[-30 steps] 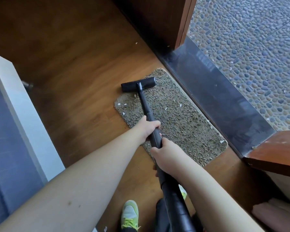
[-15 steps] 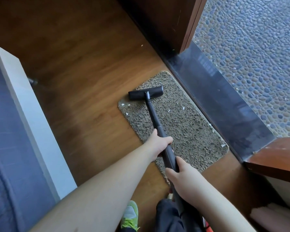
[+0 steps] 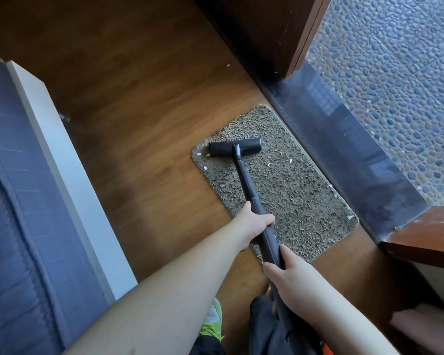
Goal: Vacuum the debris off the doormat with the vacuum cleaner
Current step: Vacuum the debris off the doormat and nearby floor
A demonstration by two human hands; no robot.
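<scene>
The coarse grey-brown rectangular doormat (image 3: pixel 287 185) lies on the brown wooden plank floor (image 3: pixel 139 124), its long edge just beside the dark glossy stone threshold (image 3: pixel 356 155). Small white scraps of debris (image 3: pixel 290 160) dot its looped pile, with more by the far left corner and one at the near right corner. The flat black vacuum head (image 3: pixel 235 147) rests across the mat's far end, its black tube (image 3: pixel 246 183) slanting back toward the person. The left hand (image 3: pixel 254 225) grasps the tube from the left, arm extended; the right hand (image 3: pixel 290 280) clasps it lower. Beyond the threshold lies blue-grey pebbled paving (image 3: pixel 395 73).
</scene>
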